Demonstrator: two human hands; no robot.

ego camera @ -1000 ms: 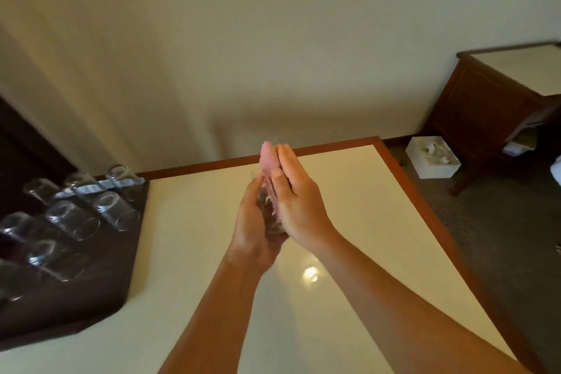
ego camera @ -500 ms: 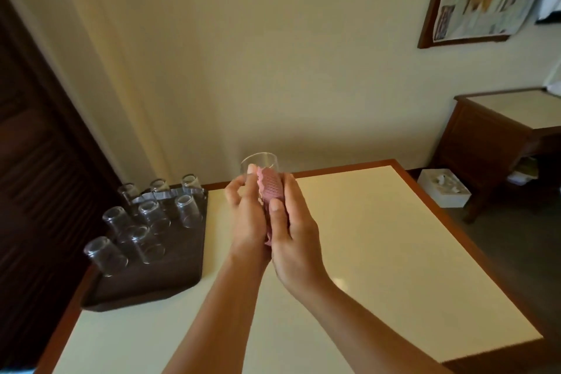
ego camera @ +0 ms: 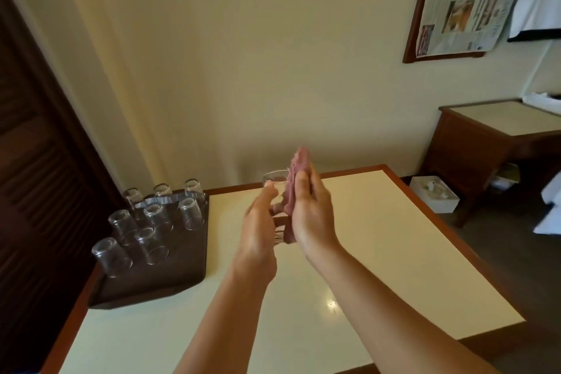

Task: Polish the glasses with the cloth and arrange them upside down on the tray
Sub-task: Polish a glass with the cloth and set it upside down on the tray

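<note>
Cloth (ego camera: 296, 188) slid higher — right hand (ego camera: 312, 212) presses it, left hand (ego camera: 258, 228) grips glass (ego camera: 274, 188).

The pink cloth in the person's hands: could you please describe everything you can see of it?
The pink cloth is a soft, textured fabric, bunched into a narrow upright fold. Its top pokes above the right hand, which presses it against the clear drinking glass held by the left hand. A pale fringed edge hangs below, between the palms, above the cream table.
</note>
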